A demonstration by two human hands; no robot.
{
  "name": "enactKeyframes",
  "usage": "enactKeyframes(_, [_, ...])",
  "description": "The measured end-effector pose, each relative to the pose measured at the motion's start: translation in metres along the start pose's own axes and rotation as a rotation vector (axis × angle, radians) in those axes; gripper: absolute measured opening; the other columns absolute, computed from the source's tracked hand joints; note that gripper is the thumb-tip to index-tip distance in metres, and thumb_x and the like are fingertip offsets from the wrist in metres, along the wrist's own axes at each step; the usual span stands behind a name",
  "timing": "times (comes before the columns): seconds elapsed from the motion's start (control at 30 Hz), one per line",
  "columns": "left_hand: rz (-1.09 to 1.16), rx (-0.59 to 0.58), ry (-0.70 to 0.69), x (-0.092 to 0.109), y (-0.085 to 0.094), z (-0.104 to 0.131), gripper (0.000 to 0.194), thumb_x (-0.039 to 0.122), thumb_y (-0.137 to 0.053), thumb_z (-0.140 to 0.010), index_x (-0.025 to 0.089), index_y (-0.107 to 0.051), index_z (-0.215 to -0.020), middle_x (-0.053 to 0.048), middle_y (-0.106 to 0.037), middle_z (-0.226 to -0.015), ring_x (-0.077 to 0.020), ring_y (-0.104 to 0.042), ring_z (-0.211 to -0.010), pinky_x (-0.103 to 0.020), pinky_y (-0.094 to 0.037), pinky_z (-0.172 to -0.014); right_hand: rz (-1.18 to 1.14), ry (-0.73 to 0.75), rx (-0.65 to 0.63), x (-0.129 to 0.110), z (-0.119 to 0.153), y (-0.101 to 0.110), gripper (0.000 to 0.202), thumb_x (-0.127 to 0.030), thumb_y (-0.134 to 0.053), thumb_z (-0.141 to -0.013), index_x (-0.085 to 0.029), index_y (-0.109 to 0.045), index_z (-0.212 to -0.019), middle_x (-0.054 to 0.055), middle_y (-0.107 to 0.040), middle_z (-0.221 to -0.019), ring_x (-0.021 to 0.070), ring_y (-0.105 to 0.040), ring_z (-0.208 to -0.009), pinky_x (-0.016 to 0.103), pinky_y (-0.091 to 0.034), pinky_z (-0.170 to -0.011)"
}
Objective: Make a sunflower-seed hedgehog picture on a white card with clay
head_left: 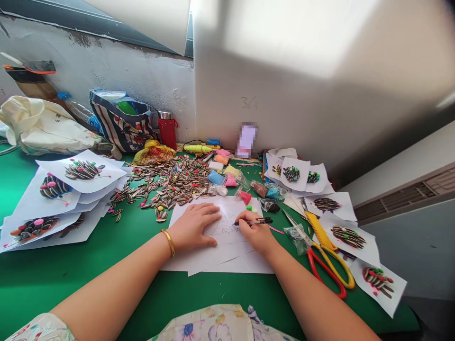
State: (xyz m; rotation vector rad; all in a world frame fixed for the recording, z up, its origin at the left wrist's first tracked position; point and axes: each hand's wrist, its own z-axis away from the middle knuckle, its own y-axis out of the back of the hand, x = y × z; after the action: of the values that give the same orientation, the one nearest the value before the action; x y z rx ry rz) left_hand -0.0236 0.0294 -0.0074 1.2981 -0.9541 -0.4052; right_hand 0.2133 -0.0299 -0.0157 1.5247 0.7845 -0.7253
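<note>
My left hand (197, 225) lies flat on a white sheet of paper (194, 258), fingers spread beside a pencil-like line drawing (225, 226) of a small animal with a pointed snout. In my right hand (258, 234) is a black pen (261, 220), pinched between thumb and fingers, its tip at the right part of the drawing. More paper lies under the top sheet. Just beyond my hands spreads a heap of striped sunflower seeds (177, 177). Small packets of coloured clay, among them a blue one (216, 178) and a red one (244, 195), lie past the sheet.
Scissors (325, 255) with red and yellow handles and a yellow box cutter (320, 229) lie to the right. Seed-decorated papers are stacked at left (76, 201) and right (359, 239). A red bottle (167, 132), a striped bag (122, 121) and a phone (247, 140) stand along the wall.
</note>
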Motion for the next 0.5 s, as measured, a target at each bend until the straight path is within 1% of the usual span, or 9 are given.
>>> enactKeyframes(0.17, [0.001,-0.006,0.002,-0.0001,0.0006,-0.0002,0.079,0.056,-0.079,-0.068,0.031,-0.053,-0.139,-0.006,-0.046,-0.152,-0.0333,-0.036,-0.141,-0.052,-0.028,-0.113,0.030,0.009,-0.017,-0.0006,0.0002,0.0003,0.017,-0.024,-0.048,-0.082,-0.023,-0.064,-0.078,0.001,-0.067,-0.083,0.0206,-0.060,-0.085,0.033,-0.045,-0.077])
enactKeyframes(0.33, [0.016,0.003,-0.002,-0.0008,-0.0001,-0.0002,0.078,0.056,-0.078,-0.069,0.032,-0.054,-0.138,-0.006,-0.046,-0.151,-0.0343,-0.037,-0.141,-0.052,-0.028,-0.113,-0.003,-0.041,-0.018,-0.0007,-0.0004,0.0017,0.016,-0.023,-0.048,-0.080,-0.023,-0.064,-0.074,0.001,-0.065,-0.079,0.0205,-0.059,-0.082,0.032,-0.045,-0.074])
enactKeyframes(0.5, [0.022,0.008,-0.004,-0.0013,-0.0007,0.0001,0.078,0.056,-0.079,-0.069,0.031,-0.054,-0.138,-0.007,-0.047,-0.151,-0.0350,-0.037,-0.140,-0.052,-0.027,-0.113,-0.015,-0.068,0.013,0.0003,-0.0012,0.0037,0.018,-0.025,-0.046,-0.081,-0.022,-0.063,-0.077,0.001,-0.063,-0.078,0.0193,-0.058,-0.076,0.032,-0.044,-0.070])
